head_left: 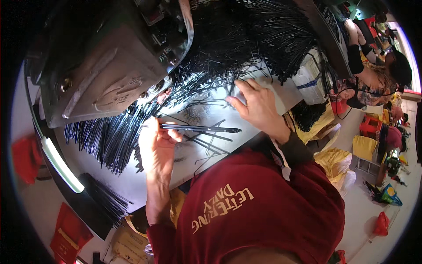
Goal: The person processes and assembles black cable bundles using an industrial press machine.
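Black strips (204, 129) sit pinched at one end between the thumb and fingers of the left hand (157, 147), above the middle of the surface (127, 187). Toward its right edge, the right hand (261, 105) is half-curled, thumb and forefinger parted near loose rods (206, 104); whether it holds any cannot be told.

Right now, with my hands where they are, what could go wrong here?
Your left hand, holding a dark strip, is close to the machine, so fingers might get caught if it moves.
The loose rods near the front edge of the table could slide off if nudged.
The dark pile beyond your right hand looks tangled, so pulling one piece might drag others along.
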{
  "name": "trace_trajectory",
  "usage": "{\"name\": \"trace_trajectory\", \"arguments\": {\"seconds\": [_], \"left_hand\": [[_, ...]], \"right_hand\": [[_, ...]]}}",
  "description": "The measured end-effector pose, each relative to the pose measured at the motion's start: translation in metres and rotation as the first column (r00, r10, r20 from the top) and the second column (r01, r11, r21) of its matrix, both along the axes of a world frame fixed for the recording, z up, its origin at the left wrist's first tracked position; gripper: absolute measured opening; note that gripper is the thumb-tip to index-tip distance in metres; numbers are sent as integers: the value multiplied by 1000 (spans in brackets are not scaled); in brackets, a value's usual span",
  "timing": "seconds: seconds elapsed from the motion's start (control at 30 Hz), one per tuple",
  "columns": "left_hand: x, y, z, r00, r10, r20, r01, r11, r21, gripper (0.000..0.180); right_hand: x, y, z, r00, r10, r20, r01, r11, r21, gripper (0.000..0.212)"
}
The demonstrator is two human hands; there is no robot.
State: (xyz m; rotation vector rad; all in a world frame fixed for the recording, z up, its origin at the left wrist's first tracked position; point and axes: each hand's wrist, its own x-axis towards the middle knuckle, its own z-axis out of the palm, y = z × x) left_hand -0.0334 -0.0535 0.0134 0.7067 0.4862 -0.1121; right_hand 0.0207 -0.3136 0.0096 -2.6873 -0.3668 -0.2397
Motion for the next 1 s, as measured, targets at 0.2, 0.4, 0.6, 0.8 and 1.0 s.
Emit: {"name": "trace_trajectory", "arguments": {"seconds": [0.2,0.4,0.6,0.8,1.0], "left_hand": [[-9,9,1,999,2,-44,-1,999,39,20],[-11,4,11,998,-63,12,62,995,73,18],[-17,24,14,986,-145,79,139,988,74,18],[-10,5,27,999,-15,35,16,1000,-26,15],[-16,-4,28,998,-52,-26,53,998,36,19]], "right_hand": [[52,-65,40,889,-101,447,103,994,19,17],[113,-111,45,886,287,365,-115,897,-426,16],[113,-96,62,801,385,459,-171,881,-440,13],[56,24,40,624,616,480,-581,777,-241,21],[10,108,30,639,669,379,-741,668,69,20]]}}
